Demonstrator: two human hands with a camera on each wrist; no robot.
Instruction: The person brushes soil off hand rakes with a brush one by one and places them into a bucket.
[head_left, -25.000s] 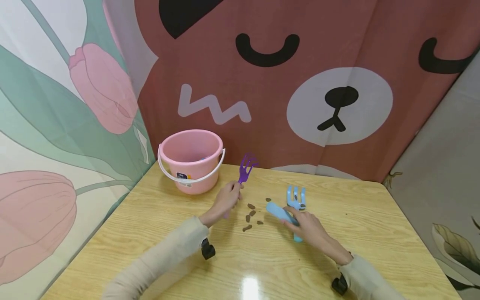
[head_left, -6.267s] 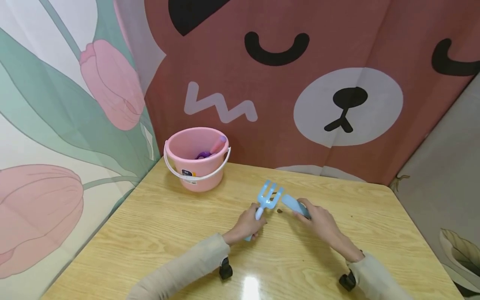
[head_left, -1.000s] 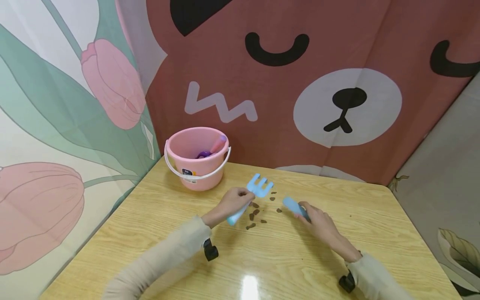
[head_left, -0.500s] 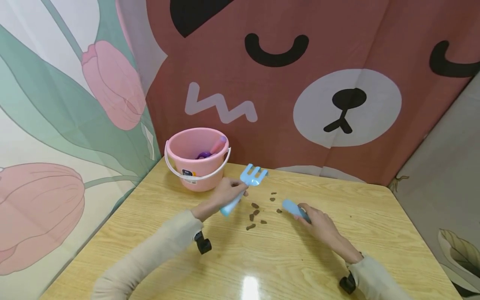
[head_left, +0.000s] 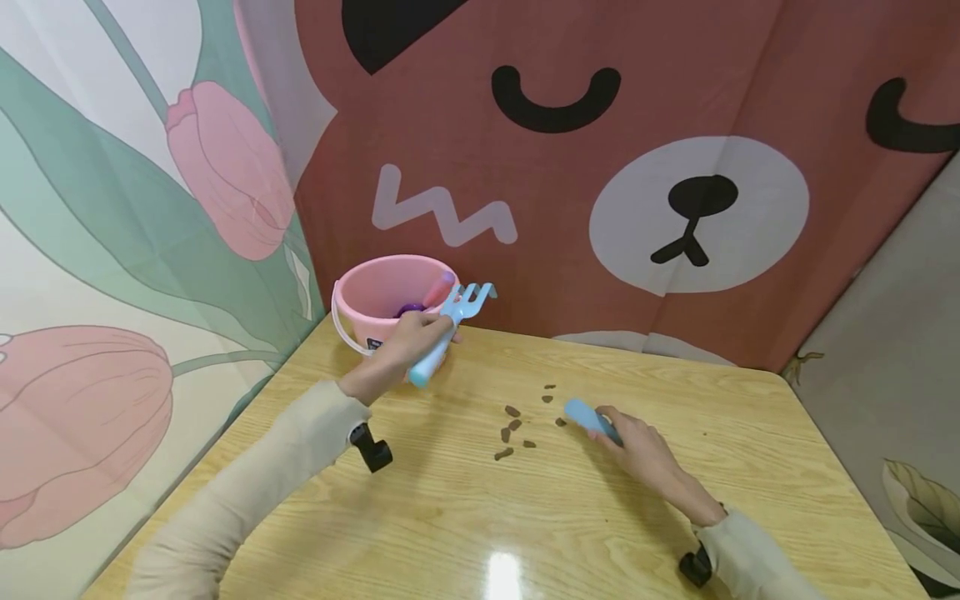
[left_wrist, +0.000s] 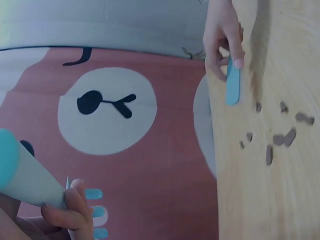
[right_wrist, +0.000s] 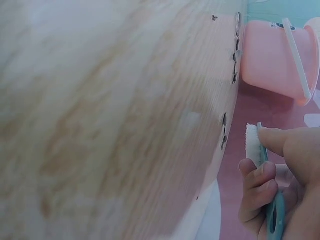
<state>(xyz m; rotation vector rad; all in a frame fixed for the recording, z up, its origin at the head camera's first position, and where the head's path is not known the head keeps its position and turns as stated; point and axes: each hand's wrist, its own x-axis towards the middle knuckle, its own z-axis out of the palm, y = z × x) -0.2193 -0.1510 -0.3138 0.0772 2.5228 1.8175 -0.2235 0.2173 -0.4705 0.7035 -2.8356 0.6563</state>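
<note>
My left hand [head_left: 415, 337] grips a light blue toy hand rake [head_left: 463, 307] by its neck, its thick handle pointing down toward me. Hand and rake are raised in front of the pink bucket [head_left: 352, 300], overlapping its rim in the head view. Inside the bucket show a pink handle [head_left: 438, 289] with a lilac end and something purple [head_left: 410, 309]. On the right, my right hand [head_left: 637, 446] holds a small blue brush [head_left: 588, 417]; the right wrist view shows its white bristles [right_wrist: 252, 145]. Several brown bits [head_left: 513, 425] lie on the table left of the brush.
The wooden table [head_left: 675, 500] ends at a cloth backdrop [head_left: 540, 192] printed with a bear face. A white handle [head_left: 345, 333] hangs down the bucket's front. Another cloth with tulips [head_left: 225, 175] covers the left side.
Earlier the purple fork moved from my left hand into the bucket, and my left hand took the rake. Lately it has carried the rake up and left from the brown bits; the brush stays put.
</note>
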